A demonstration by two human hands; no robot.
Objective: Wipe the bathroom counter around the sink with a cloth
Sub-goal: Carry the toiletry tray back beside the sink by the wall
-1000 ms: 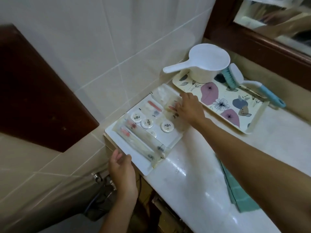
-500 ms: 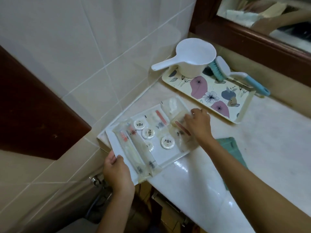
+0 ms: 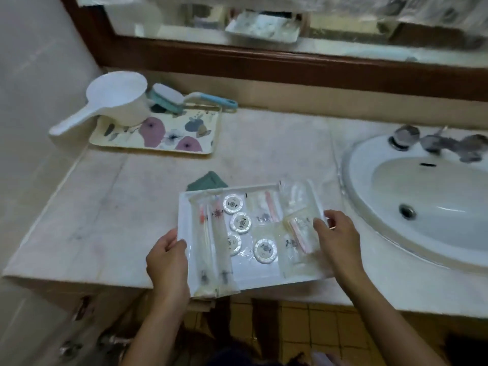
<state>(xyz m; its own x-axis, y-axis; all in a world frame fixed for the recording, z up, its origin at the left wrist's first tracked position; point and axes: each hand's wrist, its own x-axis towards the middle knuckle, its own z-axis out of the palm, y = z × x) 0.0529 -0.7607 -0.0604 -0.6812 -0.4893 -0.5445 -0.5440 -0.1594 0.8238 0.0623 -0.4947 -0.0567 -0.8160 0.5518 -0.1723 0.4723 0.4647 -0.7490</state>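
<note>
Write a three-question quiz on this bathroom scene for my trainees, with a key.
1. True or false: the left hand grips the white tray.
2. The green cloth lies: A) in the sink B) behind the white tray C) on the floral tray.
3. What white item stands on the floral tray?

Key: 1 true; 2 B; 3 the scoop.

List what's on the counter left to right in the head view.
Ladle → brush → white tray, held by left hand and right hand → sink → taps.
</note>
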